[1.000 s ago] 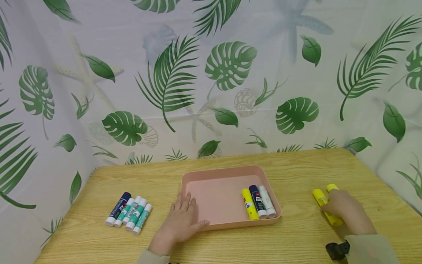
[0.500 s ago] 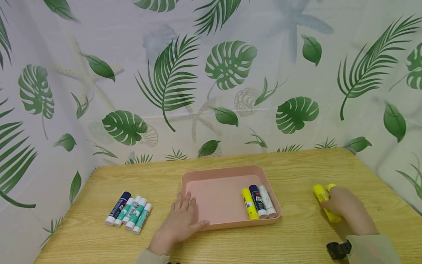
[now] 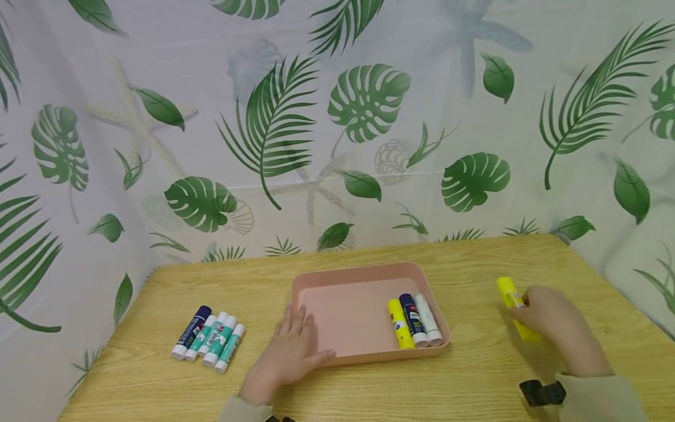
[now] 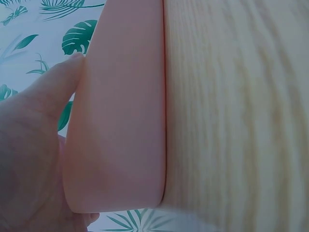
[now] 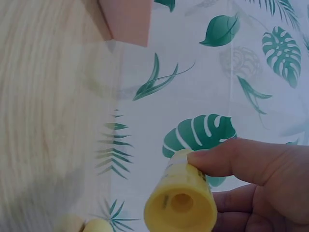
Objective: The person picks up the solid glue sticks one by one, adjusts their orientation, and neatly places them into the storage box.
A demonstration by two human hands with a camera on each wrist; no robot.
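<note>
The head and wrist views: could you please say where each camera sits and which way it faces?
Head: on the head, facing forward and down at the table; left hand and right hand show.
Left wrist: on that wrist, facing the pink tray from outside; left hand partly shows.
Right wrist: on that wrist, facing the held yellow glue stick; right hand partly shows.
All three share the tray.

The held tube (image 3: 526, 329) at the right is coloured plain yellow. The tray (image 3: 345, 322) is finished in unpatterned pink; its yellow tube (image 3: 401, 324), navy-and-white tube (image 3: 413, 319) and whitish tube (image 3: 428, 320) are noted. Teal-and-white sticks (image 3: 220, 341) and a navy, white-ended stick (image 3: 192, 332) are recorded at the left. The table (image 3: 401, 390) is wood-grained; the white far backdrop (image 3: 316, 140) is printed with green leaves.
</note>
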